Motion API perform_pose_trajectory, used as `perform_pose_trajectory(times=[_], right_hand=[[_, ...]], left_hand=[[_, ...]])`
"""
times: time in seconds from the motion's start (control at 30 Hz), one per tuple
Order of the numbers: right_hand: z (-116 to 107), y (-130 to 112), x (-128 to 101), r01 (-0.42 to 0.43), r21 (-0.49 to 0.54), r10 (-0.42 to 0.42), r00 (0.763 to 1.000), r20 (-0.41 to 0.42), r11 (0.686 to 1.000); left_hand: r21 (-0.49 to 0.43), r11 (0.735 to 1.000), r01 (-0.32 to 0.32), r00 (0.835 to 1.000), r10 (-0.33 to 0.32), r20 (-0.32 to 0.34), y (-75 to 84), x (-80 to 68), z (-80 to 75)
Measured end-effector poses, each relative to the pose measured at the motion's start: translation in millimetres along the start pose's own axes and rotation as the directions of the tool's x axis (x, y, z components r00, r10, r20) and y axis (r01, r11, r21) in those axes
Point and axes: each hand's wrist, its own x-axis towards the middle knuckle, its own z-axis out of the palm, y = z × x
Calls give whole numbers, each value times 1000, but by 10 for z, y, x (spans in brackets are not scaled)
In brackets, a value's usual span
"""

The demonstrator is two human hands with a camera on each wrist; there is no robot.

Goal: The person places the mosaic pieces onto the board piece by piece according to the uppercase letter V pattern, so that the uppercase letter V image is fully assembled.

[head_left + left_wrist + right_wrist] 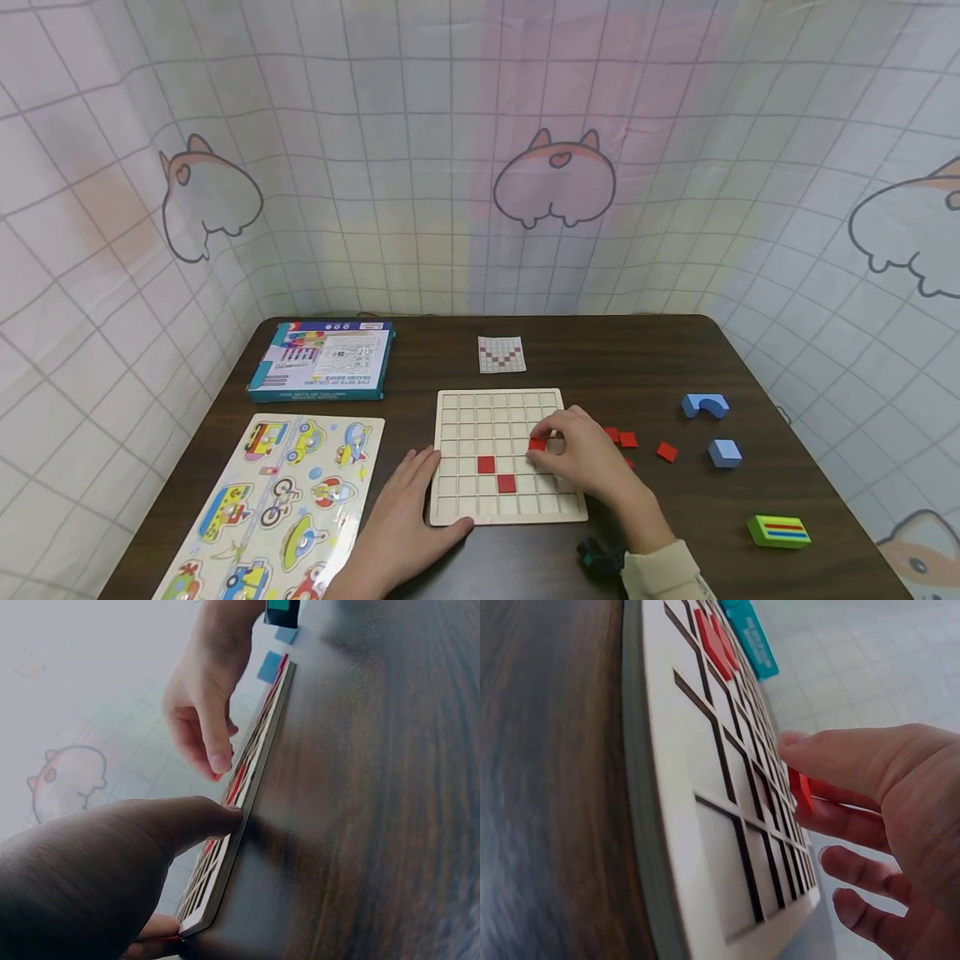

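A pale wooden grid board (465, 504) lies in front of me, with two red square tiles (486, 465) set diagonally in its cells. My right hand (581, 454) is over the board's right half and pinches another red tile (801, 791) between thumb and fingers, close above the grid. My left hand (401, 521) rests at the board's left edge, fingers straight along the side and thumb on the near left corner. In the left wrist view the thumb (202, 821) touches the board's rim.
Several loose red tiles (666, 452) lie right of the board. Farther right are a blue arch block (705, 406), a blue cube (724, 453) and a green striped block (778, 532). A small pattern card (502, 355) lies behind; a vehicle puzzle board (300, 475) and a box (322, 362) stand left.
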Motion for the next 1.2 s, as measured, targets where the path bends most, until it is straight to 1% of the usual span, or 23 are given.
perform_pose_trajectory(times=[0.13, 0.3, 0.57, 0.73, 0.9, 0.97, 1.2], right_hand=[[68, -51, 43, -1, -18, 1, 1000, 6, 1000], [131, -118, 82, 24, -34, -24, 1000, 18, 999], [206, -256, 141, 99, -50, -97, 995, 32, 994], [271, -341, 192, 128, -20, -127, 990, 55, 992], [341, -408, 244, 197, -7, -196, 979, 54, 980], [365, -436, 264, 220, -17, -219, 974, 52, 975], [438, -545, 320, 217, -24, -215, 975, 63, 976]], left_hand=[[-3, 1000, 3, 1000, -3, 3, 2, 2, -6], [-11, 1000, -4, 1000, 3, -8, -7, 0, -12], [-6, 1000, -13, 1000, 13, -16, -38, 10, -4], [0, 1000, -14, 1000, 14, -12, -41, 15, -6], [-7, 1000, -17, 1000, 17, -11, -34, 9, -5], [-5, 1000, -18, 1000, 18, -11, -35, 11, 0], [-9, 999, -33, 999, 32, -12, -15, 8, -9]])
